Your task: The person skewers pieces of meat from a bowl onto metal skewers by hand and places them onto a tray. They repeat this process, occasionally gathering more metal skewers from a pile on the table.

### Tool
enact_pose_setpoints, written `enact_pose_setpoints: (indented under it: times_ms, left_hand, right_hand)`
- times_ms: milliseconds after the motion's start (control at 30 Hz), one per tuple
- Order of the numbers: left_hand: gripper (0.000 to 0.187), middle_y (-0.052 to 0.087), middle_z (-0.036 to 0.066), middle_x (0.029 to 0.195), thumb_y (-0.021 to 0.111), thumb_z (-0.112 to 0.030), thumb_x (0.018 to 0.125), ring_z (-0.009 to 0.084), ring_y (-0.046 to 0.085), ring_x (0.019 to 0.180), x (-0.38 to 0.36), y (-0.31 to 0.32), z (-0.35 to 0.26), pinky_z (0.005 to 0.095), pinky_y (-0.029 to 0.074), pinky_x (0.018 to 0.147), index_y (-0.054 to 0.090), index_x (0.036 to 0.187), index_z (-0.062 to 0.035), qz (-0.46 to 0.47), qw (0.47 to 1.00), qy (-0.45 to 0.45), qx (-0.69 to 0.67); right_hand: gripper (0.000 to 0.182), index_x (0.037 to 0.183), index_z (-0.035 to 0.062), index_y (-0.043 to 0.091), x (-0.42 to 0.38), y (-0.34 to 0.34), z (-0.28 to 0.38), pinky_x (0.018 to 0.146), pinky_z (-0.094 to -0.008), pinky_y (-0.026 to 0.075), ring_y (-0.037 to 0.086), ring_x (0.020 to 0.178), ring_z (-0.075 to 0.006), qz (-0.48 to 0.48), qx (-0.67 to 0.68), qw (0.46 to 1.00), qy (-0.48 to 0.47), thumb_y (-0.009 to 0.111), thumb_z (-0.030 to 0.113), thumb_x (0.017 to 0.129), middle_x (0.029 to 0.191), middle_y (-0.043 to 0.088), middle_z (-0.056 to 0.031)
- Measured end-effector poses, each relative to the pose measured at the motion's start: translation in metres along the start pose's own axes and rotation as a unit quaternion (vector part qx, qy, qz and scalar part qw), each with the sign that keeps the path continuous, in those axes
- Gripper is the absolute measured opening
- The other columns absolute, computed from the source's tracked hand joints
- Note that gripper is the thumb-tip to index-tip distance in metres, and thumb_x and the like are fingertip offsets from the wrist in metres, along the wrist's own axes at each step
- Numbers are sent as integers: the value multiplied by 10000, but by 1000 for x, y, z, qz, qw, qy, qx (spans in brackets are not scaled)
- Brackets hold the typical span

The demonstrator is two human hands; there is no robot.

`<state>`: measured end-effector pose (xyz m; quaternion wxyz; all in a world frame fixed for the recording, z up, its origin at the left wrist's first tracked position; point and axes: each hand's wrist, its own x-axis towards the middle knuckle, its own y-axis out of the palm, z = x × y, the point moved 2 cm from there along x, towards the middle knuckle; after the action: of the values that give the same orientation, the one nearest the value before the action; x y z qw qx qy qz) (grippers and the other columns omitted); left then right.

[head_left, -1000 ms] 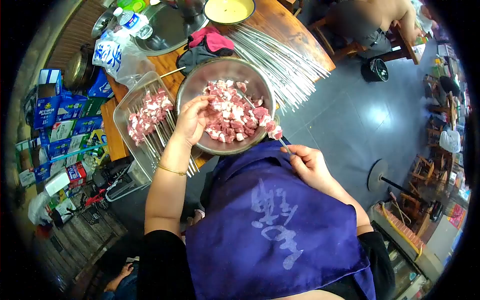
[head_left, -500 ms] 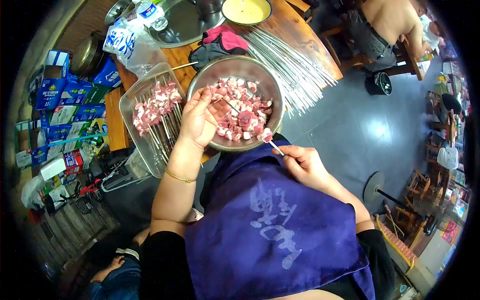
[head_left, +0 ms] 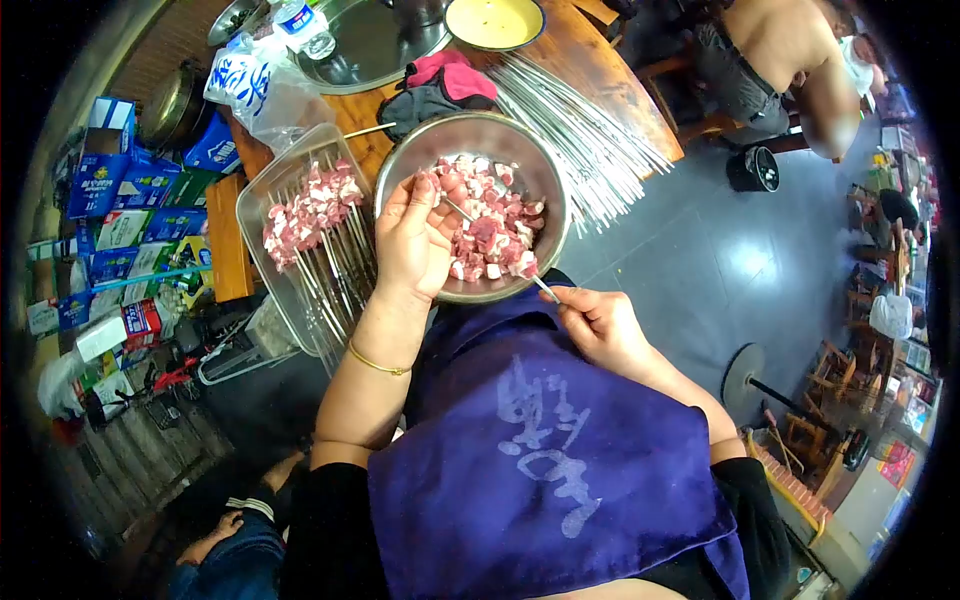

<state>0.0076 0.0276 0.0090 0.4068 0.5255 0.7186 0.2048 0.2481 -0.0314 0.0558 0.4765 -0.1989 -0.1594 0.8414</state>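
Note:
My right hand (head_left: 603, 325) grips the lower end of a metal skewer (head_left: 545, 289), with cubes of meat on it near the bowl's front rim. Its bare tip points at my left hand (head_left: 412, 238), which pinches a piece of meat (head_left: 433, 186) between thumb and fingers. Under both lies a steel bowl (head_left: 560, 180) holding loose pink and white meat cubes (head_left: 498, 212). Left of the bowl is a clear plastic tray (head_left: 250, 200) with several loaded meat skewers (head_left: 315, 208) in it.
Bare metal skewers (head_left: 580, 135) fan out on the wooden table (head_left: 610, 60). Behind the bowl lie grey and pink gloves (head_left: 440, 95), a yellow bowl (head_left: 493, 22), a plastic bag (head_left: 255, 95) and a water bottle (head_left: 303, 30). Another person (head_left: 770, 50) sits at upper right.
My left hand has shifted slightly right, its fingers now closer to the skewer's tip. My right hand keeps its hold on the skewer. The person at upper right has leaned over.

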Motion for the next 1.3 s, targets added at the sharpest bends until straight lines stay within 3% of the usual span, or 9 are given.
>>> enact_pose_setpoints:
  times_ms: [367,600,733,833,967,1000,1100,1267,1300]
  left_hand:
    - [118,655,63,963,584,-219,944,189,629,900,-6,6,12,347,538,835,625,977,-114,-9,998,-38,-56]
    - [114,659,72,1011,576,-180,951,179,631,949,-18,13,30,309,527,826,621,1027,-107,-14,995,-80,-52]
    - [137,651,101,1113,590,-198,945,177,616,1022,-20,13,31,329,517,841,619,1039,-102,55,995,-86,-1]
    - [167,648,102,1123,604,-222,935,175,611,1047,-24,18,26,330,518,844,625,1046,-99,88,989,-98,-63]
    - [157,667,102,1058,592,-193,940,193,634,1001,-17,9,11,333,526,859,647,1028,-75,27,995,-31,-87]
    - [154,675,97,1017,580,-164,946,199,643,969,-17,10,11,339,529,861,650,1033,-58,73,995,-27,-54]
    - [135,674,97,999,572,-133,947,187,642,956,-26,17,16,326,530,854,658,1010,-50,61,997,-30,-33]
    - [573,536,152,1291,479,-520,934,237,484,1227,-28,21,9,420,400,1037,522,1252,-45,194,960,-81,-185]
    - [562,542,151,1287,474,-511,940,243,491,1224,-30,22,4,422,402,1037,524,1251,-45,177,964,-80,-182]
  right_hand:
    - [261,1085,17,652,-3,8,-4,690,-314,540,687,744,-253,-22,26,999,-9,531,13,854,903,687,-175]
    - [250,1071,10,656,0,8,1,732,-310,544,696,801,-253,-20,25,999,-2,529,12,855,912,691,-171]
    - [247,1070,10,657,4,8,-4,725,-308,540,694,787,-241,-20,47,999,2,525,15,861,901,690,-172]
    - [244,1070,11,656,6,6,1,708,-300,531,684,758,-218,-9,57,998,10,521,20,867,879,688,-164]
    - [242,1075,11,655,9,5,6,694,-287,520,669,740,-193,23,47,998,35,521,30,875,855,682,-154]
    - [241,1077,10,654,10,5,7,688,-287,518,666,735,-191,25,48,998,37,524,33,876,853,681,-154]
    - [238,1081,9,653,12,5,9,672,-293,515,661,718,-193,21,57,998,29,533,42,879,847,677,-156]
    - [206,1046,0,656,21,2,21,653,-322,519,659,691,-242,-41,30,998,-47,562,51,870,833,669,-160]
    - [191,1028,-3,657,24,0,22,656,-326,520,660,696,-249,-40,7,997,-60,571,48,866,829,667,-161]
